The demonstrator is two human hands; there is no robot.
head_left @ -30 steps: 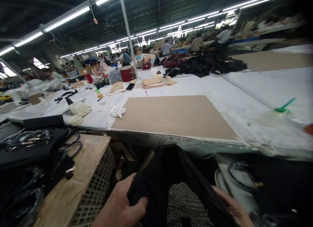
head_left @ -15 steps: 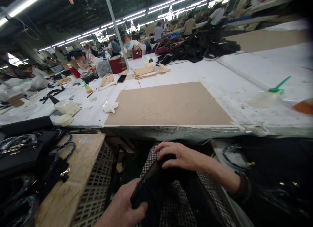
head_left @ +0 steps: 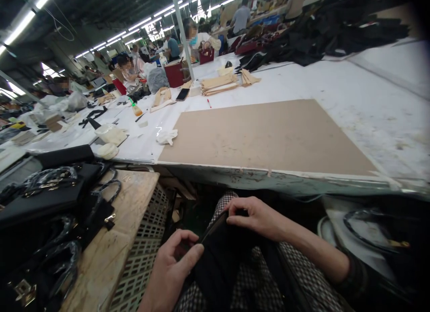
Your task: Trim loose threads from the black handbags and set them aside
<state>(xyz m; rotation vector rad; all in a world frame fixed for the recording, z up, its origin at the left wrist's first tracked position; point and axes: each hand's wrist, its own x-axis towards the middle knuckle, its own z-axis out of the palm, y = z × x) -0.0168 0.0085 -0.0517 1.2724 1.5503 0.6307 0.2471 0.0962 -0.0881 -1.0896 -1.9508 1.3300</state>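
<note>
Resting on the lap of checked trousers [head_left: 295, 280], a black leather piece [head_left: 218, 262] is gripped by both hands. The left hand [head_left: 173, 265] pinches its near edge between thumb and fingers, and the right hand [head_left: 257, 218] curls over its top edge. Just left, black handbags [head_left: 50, 195] lie on a wooden-topped crate [head_left: 134, 200]. Beyond, the white bench [head_left: 336, 83] carries a brown board [head_left: 268, 133] and a crumpled white cloth [head_left: 167, 136]. Other people work far behind.

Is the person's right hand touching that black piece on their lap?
Touching. Head view: the right hand curls its fingers over the black piece.
</note>
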